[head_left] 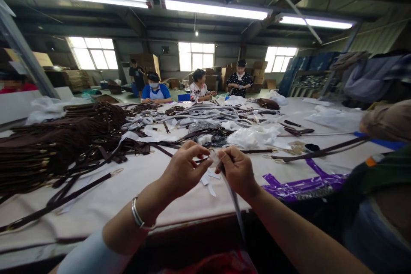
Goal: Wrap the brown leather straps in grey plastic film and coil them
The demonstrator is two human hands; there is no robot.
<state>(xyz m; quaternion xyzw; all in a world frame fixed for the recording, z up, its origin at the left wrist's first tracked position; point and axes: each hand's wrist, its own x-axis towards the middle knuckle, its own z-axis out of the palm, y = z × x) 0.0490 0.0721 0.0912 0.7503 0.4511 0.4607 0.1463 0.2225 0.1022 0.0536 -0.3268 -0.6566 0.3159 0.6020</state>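
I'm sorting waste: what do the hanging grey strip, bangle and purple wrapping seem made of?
Grey strip: maybe plastic or coated fabric; soft sheen, otherwise unclear.
Bangle: probably polished metal; silvery glints.
Purple wrapping: likely glossy plastic film; creased, sharp highlights.

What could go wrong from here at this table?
The grey strip in the right hand hangs down in front of the table's edge, so it might snag or slip from the grip. Loose white scraps on the table could get caught with it. The brown straps at the left are heaped together, so pulling one may drag others.
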